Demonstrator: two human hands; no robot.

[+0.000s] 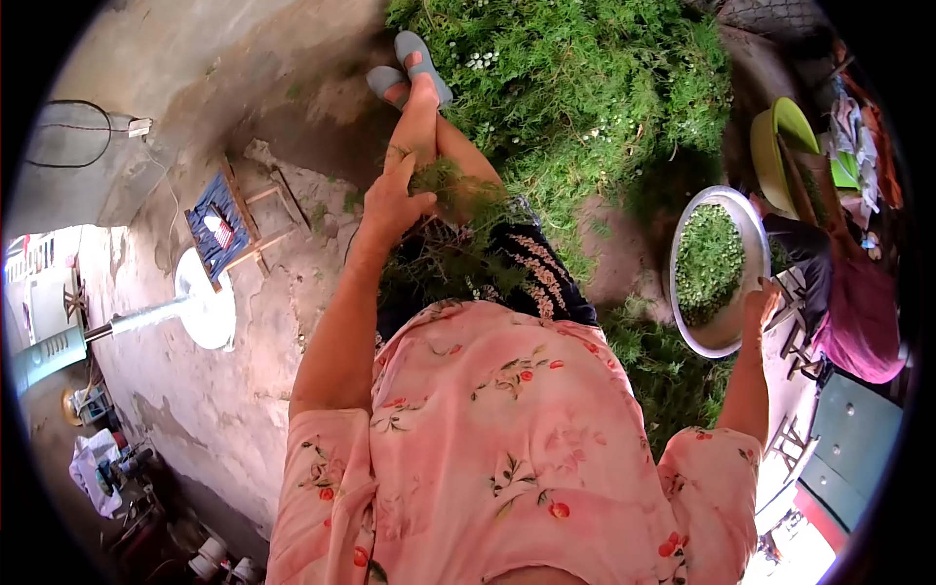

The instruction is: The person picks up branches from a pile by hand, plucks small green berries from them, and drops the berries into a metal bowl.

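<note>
My left hand [395,202] is over my lap with its thumb and index finger apart and the other fingers curled. It seems to grip the end of a feathery green sprig [453,190] that lies across my thighs; its palm side is hidden. Out to the right, my right hand [760,304] is at the near right rim of a wide metal basin [685,327], its fingers bent around the edge. Small picked green leaves or buds [710,261] fill much of the basin.
A large heap of cut greenery [585,88] covers the ground ahead, with more stems [673,366] below the basin. A yellow-green tub [770,161] stands beyond the basin. On the left are a small wooden stool [219,229] and a standing fan [203,297].
</note>
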